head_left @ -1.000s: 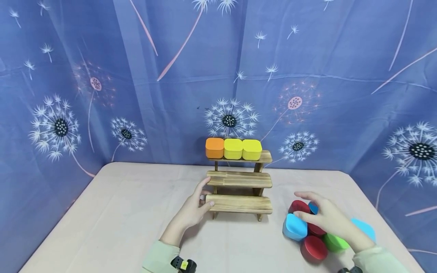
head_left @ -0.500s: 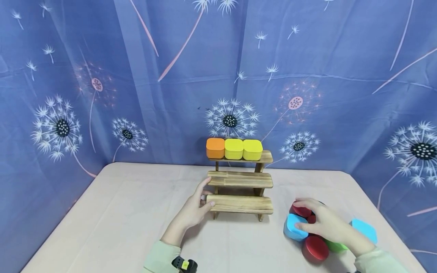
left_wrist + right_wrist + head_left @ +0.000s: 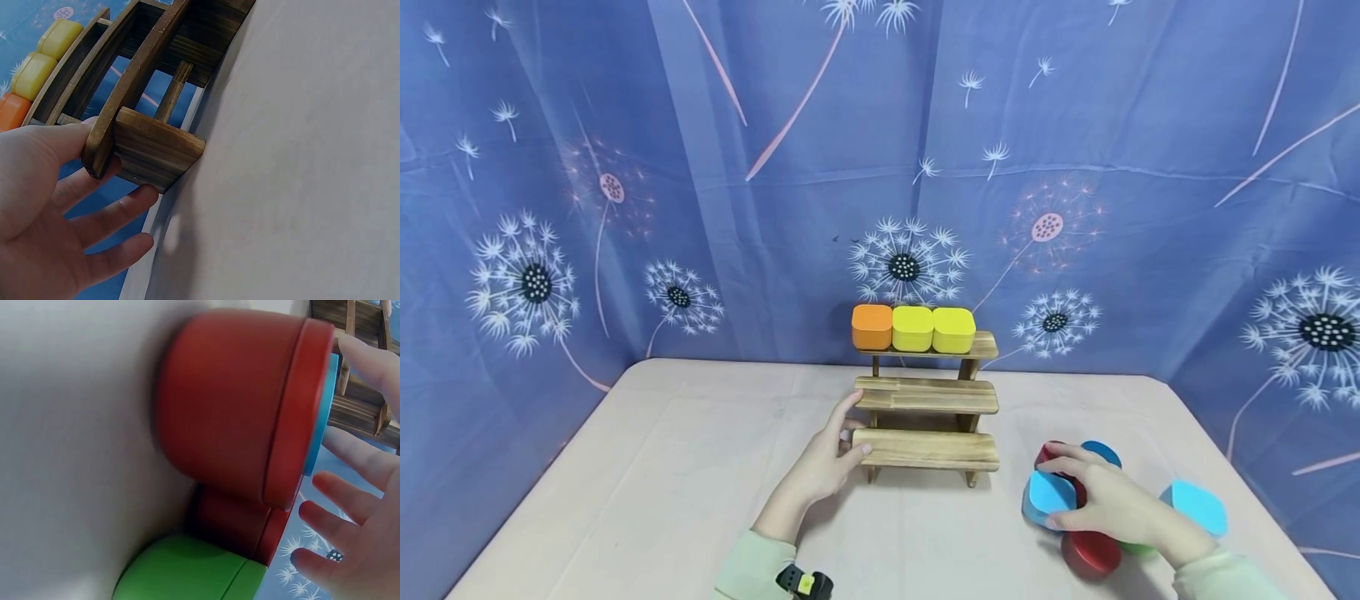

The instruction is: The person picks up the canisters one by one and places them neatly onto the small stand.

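Note:
A three-step wooden stand [image 3: 925, 448] stands mid-table. My left hand [image 3: 820, 462] holds its left end, thumb on the lowest step and index finger at the middle one; in the left wrist view the thumb and fingers lie around the wooden edge [image 3: 100, 144]. To the right, my right hand [image 3: 1116, 500] reaches over a group of lidded boxes. Its thumb and index finger span a light blue rounded-square box [image 3: 1049, 495], which still sits among the others. In the right wrist view, a red round box [image 3: 237, 406] hides most of that light blue box [image 3: 322, 419].
On the top step stand an orange box [image 3: 872, 327] and two yellow boxes, the first [image 3: 913, 328] beside the second [image 3: 954, 330]. Around my right hand are a red box [image 3: 1092, 555], a darker blue box [image 3: 1102, 452], another light blue box [image 3: 1198, 507] and a green box [image 3: 194, 572].
My right hand has lowered and come nearer, its thumb and index finger now on either side of the light blue box. The left hand and the stand stay in place.

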A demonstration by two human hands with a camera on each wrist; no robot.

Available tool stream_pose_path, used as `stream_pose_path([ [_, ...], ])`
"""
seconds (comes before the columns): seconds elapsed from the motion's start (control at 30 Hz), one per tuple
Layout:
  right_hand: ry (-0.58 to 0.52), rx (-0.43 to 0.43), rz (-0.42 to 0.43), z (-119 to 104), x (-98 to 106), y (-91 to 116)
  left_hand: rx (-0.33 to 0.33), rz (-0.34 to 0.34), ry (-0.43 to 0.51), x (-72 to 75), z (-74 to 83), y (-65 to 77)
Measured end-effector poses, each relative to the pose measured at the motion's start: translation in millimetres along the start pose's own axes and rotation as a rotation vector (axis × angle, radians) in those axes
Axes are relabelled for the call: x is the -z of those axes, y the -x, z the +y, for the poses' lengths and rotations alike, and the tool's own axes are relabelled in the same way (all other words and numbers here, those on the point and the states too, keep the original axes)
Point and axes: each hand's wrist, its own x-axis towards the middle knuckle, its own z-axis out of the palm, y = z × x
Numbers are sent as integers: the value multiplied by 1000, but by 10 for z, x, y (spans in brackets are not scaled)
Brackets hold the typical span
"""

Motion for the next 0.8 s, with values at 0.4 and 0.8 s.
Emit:
stream_pose_path([
  [0.4,18,-35,-34,54,-56,-20,4,-1,3,-6,-6,0],
  [0.8,-3,-69,-37,40,-58,-32,-6,3,-16,-4,-3,4],
])
